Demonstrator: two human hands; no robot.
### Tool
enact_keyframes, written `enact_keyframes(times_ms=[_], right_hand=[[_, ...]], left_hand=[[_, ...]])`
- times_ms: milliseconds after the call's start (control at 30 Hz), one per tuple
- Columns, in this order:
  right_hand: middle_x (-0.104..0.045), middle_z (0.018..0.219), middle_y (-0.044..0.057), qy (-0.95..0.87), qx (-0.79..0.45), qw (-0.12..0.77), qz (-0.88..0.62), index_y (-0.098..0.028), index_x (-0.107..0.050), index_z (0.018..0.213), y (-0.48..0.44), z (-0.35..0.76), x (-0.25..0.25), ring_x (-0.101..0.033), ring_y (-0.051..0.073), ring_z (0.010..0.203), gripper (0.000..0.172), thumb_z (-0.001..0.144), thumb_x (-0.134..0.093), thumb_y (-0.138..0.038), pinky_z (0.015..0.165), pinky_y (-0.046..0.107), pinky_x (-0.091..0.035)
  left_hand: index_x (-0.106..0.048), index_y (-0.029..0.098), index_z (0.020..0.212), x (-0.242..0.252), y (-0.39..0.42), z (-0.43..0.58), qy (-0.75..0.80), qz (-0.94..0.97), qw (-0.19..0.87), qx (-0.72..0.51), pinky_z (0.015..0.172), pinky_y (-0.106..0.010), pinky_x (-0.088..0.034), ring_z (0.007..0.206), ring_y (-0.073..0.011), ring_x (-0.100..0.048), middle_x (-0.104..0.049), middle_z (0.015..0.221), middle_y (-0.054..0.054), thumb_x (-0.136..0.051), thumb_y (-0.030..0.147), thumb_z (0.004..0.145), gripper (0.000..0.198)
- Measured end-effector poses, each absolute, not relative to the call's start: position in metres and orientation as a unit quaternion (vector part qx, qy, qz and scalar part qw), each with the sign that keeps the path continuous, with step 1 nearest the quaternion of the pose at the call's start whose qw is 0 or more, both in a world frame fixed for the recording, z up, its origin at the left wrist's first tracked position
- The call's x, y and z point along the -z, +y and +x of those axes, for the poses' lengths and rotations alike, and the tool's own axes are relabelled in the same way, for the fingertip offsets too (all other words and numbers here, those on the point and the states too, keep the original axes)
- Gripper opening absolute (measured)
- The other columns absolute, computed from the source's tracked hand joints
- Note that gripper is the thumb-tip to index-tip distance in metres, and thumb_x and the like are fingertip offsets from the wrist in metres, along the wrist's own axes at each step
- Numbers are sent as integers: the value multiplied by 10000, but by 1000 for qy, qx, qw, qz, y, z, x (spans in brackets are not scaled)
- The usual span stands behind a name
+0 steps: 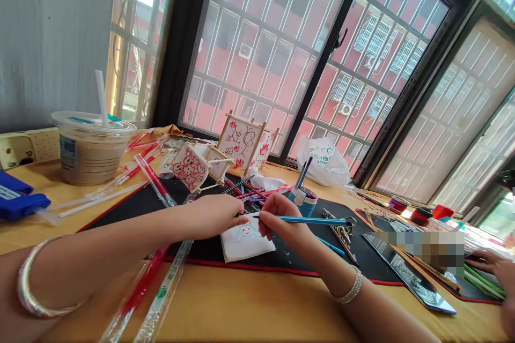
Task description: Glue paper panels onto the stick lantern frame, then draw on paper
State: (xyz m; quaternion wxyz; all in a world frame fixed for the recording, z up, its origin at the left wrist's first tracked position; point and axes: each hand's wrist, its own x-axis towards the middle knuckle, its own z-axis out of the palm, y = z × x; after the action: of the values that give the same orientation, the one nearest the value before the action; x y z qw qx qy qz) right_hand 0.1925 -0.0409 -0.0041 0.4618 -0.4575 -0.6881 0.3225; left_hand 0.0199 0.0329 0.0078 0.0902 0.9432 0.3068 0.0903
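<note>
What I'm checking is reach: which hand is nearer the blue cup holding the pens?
The right hand is nearer, just in front of and left of the blue cup, holding a blue-handled brush. The left hand is farther left, beyond the right hand.

Blue paintbrush (pixel 306 220), over white square (pixel 251 244), blue doodle (pixel 246 233) on it

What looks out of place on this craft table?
The plastic drink cup with its straw looks odd on a craft table, and one small painted lantern tilts over beside an upright lantern.
</note>
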Motion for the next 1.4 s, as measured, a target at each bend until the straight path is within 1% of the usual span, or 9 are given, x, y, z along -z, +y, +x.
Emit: enact_keyframes(times_ms=[100, 233, 333, 433, 767, 867, 1100, 1233, 1400], right_hand=[[-520, 433, -51, -680, -357, 422, -483, -202, -392, 605, -41, 182, 14, -437, 71, 352, 367, 728, -608, -473, 361, 174, -331], [-461, 421, -59, -694, -255, 428, -520, -188, -406, 526, -33, 183, 27, -384, 52, 386, 352, 734, -609, -387, 379, 165, -295], [-459, 448, -51, -714, -207, 417, -524, -191, -389, 505, -30, 186, 30, -372, 57, 413, 326, 737, -575, -326, 396, 176, -288], [-443, 449, -52, -729, -197, 398, -521, -197, -375, 513, -30, 187, 31, -366, 63, 411, 304, 747, -537, -302, 398, 185, -284], [-444, 433, -58, -734, -232, 383, -510, -196, -379, 527, -31, 187, 31, -366, 56, 405, 293, 760, -526, -297, 408, 178, -291], [-451, 419, -58, -714, -262, 395, -515, -198, -382, 525, -32, 186, 28, -375, 55, 385, 294, 768, -507, -305, 407, 178, -308], [-447, 414, -58, -710, -275, 391, -517, -198, -381, 512, -32, 187, 26, -375, 53, 384, 289, 739, -526, -302, 399, 175, -306], [-450, 413, -60, -704, -282, 397, -518, -195, -394, 519, -32, 187, 26, -369, 51, 384, 274, 735, -530, -297, 402, 176, -304], [-427, 398, -67, -689, -301, 401, -523, -198, -376, 513, -33, 186, 25, -353, 49, 373, 280, 742, -503, -297, 393, 176, -286]], left_hand=[[-665, 192, 947, -8, 20, 19, 301, 949, 88, -40, 651, -314, -412, 830, -292, -631, -693, 911, -115, -455, 382, 828, 307], [-644, 184, 1080, -10, 11, 18, 323, 942, 91, -6, 663, -329, -411, 844, -315, -634, -693, 943, -143, -497, 337, 792, 358], [-507, 176, 1287, -9, 12, 18, 337, 938, 78, 29, 654, -333, -413, 883, -338, -629, -686, 989, -172, -502, 377, 798, 529], [-375, 194, 1390, -5, 15, 18, 336, 938, 63, 48, 672, -345, -417, 923, -355, -621, -677, 1034, -184, -485, 431, 813, 633], [-438, 235, 1355, -14, 7, 20, 360, 928, 85, 51, 611, -311, -388, 860, -348, -631, -692, 976, -173, -528, 391, 792, 591], [-395, 251, 1379, -14, 6, 21, 360, 928, 71, 65, 610, -324, -388, 866, -357, -634, -691, 976, -175, -501, 401, 808, 600], [-473, 262, 1312, -25, -3, 19, 331, 938, 36, 94, 533, -286, -382, 769, -297, -659, -709, 888, -133, -429, 354, 844, 479], [-528, 230, 1249, -27, -3, 17, 313, 944, 30, 103, 522, -274, -375, 754, -286, -658, -711, 878, -132, -439, 416, 852, 447], [-518, 207, 1261, -17, 4, 17, 288, 955, 18, 75, 489, -277, -358, 695, -289, -648, -713, 816, -132, -470, 471, 816, 520]])
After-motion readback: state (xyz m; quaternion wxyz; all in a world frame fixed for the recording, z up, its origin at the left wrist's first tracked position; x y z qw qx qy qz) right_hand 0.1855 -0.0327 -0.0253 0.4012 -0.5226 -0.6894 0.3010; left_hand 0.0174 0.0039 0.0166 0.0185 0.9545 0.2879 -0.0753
